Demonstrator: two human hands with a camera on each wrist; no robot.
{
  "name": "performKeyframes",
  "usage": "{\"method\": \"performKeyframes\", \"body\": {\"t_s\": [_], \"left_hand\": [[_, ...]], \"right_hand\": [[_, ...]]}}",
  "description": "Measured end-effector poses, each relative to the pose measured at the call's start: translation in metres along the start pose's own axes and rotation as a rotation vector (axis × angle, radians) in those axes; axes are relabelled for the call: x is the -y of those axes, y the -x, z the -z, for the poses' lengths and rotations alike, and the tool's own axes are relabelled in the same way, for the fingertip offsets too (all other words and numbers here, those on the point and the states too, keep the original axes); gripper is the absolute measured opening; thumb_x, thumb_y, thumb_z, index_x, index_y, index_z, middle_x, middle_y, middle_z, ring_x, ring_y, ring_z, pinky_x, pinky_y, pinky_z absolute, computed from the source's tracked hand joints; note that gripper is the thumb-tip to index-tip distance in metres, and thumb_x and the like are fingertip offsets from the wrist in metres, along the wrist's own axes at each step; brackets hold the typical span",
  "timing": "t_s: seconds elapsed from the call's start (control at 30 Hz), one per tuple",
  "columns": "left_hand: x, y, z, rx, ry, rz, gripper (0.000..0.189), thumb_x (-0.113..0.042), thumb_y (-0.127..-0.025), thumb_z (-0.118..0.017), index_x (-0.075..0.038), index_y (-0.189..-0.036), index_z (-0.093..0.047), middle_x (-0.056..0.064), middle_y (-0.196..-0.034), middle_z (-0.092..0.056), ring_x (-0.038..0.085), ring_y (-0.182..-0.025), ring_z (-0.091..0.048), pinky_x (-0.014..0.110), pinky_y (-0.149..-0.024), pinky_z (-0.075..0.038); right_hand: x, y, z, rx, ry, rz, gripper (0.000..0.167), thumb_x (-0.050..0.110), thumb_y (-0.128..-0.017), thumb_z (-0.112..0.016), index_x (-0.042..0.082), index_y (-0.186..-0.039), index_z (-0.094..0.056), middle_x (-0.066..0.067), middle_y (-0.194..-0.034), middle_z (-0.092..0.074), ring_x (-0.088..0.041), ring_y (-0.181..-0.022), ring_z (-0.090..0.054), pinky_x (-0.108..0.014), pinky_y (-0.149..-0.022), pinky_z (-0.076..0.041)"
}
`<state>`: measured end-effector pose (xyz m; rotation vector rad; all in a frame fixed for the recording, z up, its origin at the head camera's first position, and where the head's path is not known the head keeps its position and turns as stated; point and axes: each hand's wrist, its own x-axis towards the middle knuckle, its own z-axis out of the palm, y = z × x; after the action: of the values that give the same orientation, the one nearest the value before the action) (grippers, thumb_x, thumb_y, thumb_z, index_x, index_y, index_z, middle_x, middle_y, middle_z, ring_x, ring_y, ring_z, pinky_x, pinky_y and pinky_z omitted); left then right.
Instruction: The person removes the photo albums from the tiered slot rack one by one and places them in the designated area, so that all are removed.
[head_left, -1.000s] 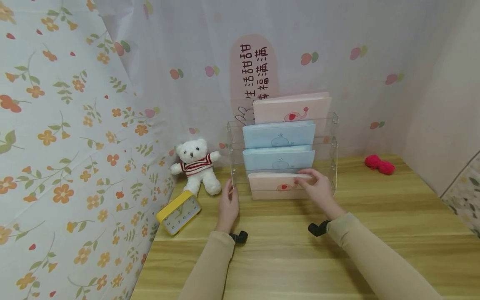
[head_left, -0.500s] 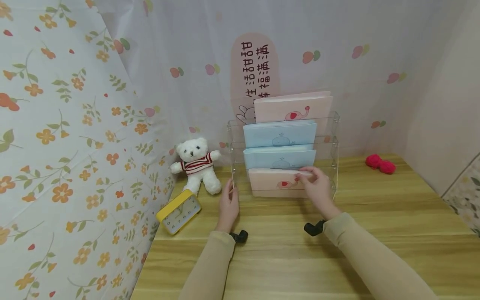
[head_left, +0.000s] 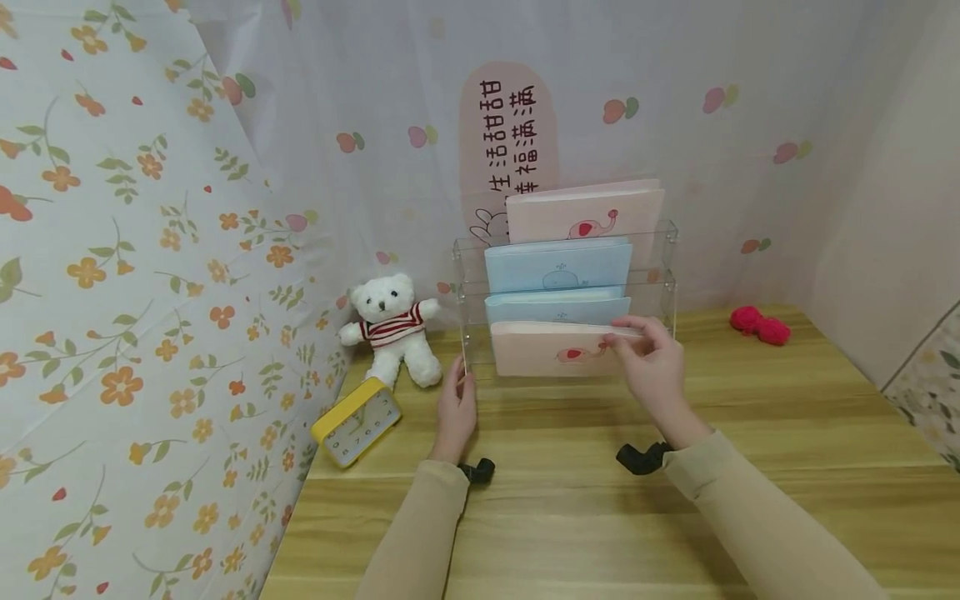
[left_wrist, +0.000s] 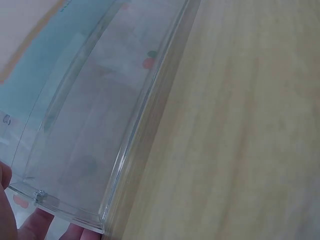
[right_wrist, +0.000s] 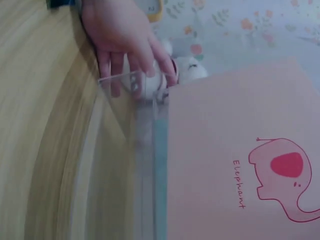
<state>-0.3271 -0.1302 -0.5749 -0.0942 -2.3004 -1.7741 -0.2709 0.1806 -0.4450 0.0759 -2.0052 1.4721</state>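
A clear plastic file rack (head_left: 461, 321) with stepped pockets stands on the wooden table. My left hand (head_left: 454, 421) grips its left end panel; in the left wrist view its fingertips (left_wrist: 39, 222) show behind the panel's edge. My right hand (head_left: 654, 375) pinches the upper right corner of a pink folder (head_left: 525, 354) printed with a red elephant. This folder is raised in front of the lowest tier and covers part of a blue whale folder (head_left: 517, 310). In the right wrist view the pink folder (right_wrist: 215, 150) hides much of the rack; the pinching fingers are out of that frame.
Higher pockets hold another blue folder (head_left: 517, 265) and a taller pink folder (head_left: 547, 218). Left of the rack are a white teddy bear (head_left: 393, 321) and a yellow clock (head_left: 356, 425). A red-pink bundle (head_left: 760, 325) lies at the right, near the back edge.
My right hand has lifted the front pink folder, and its bottom edge has come up from the lowest pocket. The left hand has stayed on the rack's end panel.
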Motion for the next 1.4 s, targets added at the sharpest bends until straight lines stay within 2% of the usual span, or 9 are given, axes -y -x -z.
{"method": "performKeyframes", "body": {"t_s": [0.13, 0.43, 0.6, 0.73, 0.9, 1.03, 1.13, 1.27, 1.4], "left_hand": [[0.001, 0.000, 0.000, 0.002, -0.001, -0.012, 0.051, -0.031, -0.119, -0.050, -0.029, -0.169, -0.045, 0.020, -0.162, -0.059, 0.040, -0.146, -0.062, 0.062, -0.117, -0.053], [-0.002, 0.000, 0.000, -0.021, -0.037, -0.015, 0.050, -0.032, -0.118, -0.052, -0.032, -0.168, -0.048, 0.017, -0.159, -0.063, 0.040, -0.142, -0.065, 0.063, -0.114, -0.054], [-0.002, -0.001, 0.001, -0.025, -0.046, -0.014, 0.050, -0.029, -0.118, -0.053, -0.031, -0.167, -0.049, 0.017, -0.160, -0.062, 0.041, -0.142, -0.065, 0.063, -0.116, -0.053], [0.000, -0.001, 0.001, -0.027, -0.040, -0.022, 0.049, -0.026, -0.118, -0.053, -0.028, -0.167, -0.049, 0.019, -0.160, -0.062, 0.042, -0.142, -0.065, 0.063, -0.117, -0.053], [0.000, 0.000, 0.000, -0.018, -0.040, -0.019, 0.049, -0.029, -0.118, -0.052, -0.029, -0.168, -0.048, 0.019, -0.161, -0.061, 0.042, -0.143, -0.064, 0.063, -0.117, -0.052], [0.000, 0.001, -0.001, -0.013, -0.038, -0.007, 0.050, -0.031, -0.119, -0.051, -0.031, -0.168, -0.047, 0.018, -0.162, -0.060, 0.041, -0.145, -0.063, 0.063, -0.117, -0.052], [0.002, 0.002, -0.001, -0.013, -0.035, -0.003, 0.050, -0.032, -0.118, -0.052, -0.031, -0.168, -0.047, 0.018, -0.162, -0.060, 0.040, -0.146, -0.062, 0.063, -0.119, -0.051], [0.005, 0.000, -0.001, -0.012, -0.045, -0.008, 0.050, -0.032, -0.118, -0.051, -0.033, -0.168, -0.047, 0.017, -0.163, -0.060, 0.040, -0.146, -0.062, 0.062, -0.119, -0.051], [0.005, -0.001, 0.001, -0.008, -0.046, -0.013, 0.050, -0.034, -0.119, -0.051, -0.035, -0.169, -0.045, 0.016, -0.164, -0.059, 0.039, -0.147, -0.061, 0.062, -0.120, -0.050]], "right_hand": [[0.003, 0.013, 0.010, 0.055, -0.021, -0.071, 0.021, 0.007, -0.095, -0.087, 0.003, -0.115, -0.081, 0.030, -0.083, -0.066, -0.004, -0.054, -0.044, -0.020, -0.049, -0.037], [-0.010, 0.038, 0.029, 0.231, 0.044, -0.222, 0.025, 0.016, -0.099, -0.085, 0.003, -0.119, -0.078, 0.006, -0.065, -0.063, -0.007, -0.054, -0.043, -0.025, -0.047, -0.035], [-0.016, 0.042, 0.032, 0.321, 0.122, -0.333, 0.028, 0.022, -0.101, -0.084, 0.005, -0.123, -0.077, -0.002, -0.076, -0.067, -0.010, -0.065, -0.049, -0.026, -0.051, -0.036], [-0.019, 0.044, 0.032, 0.362, 0.170, -0.390, 0.032, 0.025, -0.102, -0.082, 0.006, -0.126, -0.076, -0.015, -0.108, -0.077, -0.020, -0.092, -0.062, -0.027, -0.068, -0.045], [-0.028, 0.039, 0.034, 0.405, 0.203, -0.358, 0.038, 0.031, -0.104, -0.080, 0.005, -0.131, -0.074, -0.023, -0.137, -0.072, -0.033, -0.121, -0.063, -0.033, -0.091, -0.048], [-0.045, 0.032, 0.037, 0.449, 0.215, -0.257, 0.033, 0.026, -0.103, -0.081, 0.006, -0.129, -0.075, -0.021, -0.136, -0.074, -0.033, -0.124, -0.062, -0.033, -0.096, -0.048], [-0.055, 0.029, 0.040, 0.484, 0.231, -0.184, 0.028, 0.021, -0.101, -0.083, 0.008, -0.125, -0.077, -0.019, -0.132, -0.076, -0.030, -0.117, -0.061, -0.029, -0.089, -0.049], [-0.061, 0.027, 0.041, 0.531, 0.245, -0.141, 0.026, 0.019, -0.098, -0.085, 0.012, -0.122, -0.079, -0.016, -0.130, -0.076, -0.028, -0.114, -0.059, -0.030, -0.086, -0.047], [-0.065, 0.030, 0.038, 0.574, 0.252, -0.097, 0.024, 0.016, -0.095, -0.088, 0.015, -0.118, -0.081, -0.011, -0.126, -0.077, -0.030, -0.120, -0.064, -0.030, -0.094, -0.050]]}}
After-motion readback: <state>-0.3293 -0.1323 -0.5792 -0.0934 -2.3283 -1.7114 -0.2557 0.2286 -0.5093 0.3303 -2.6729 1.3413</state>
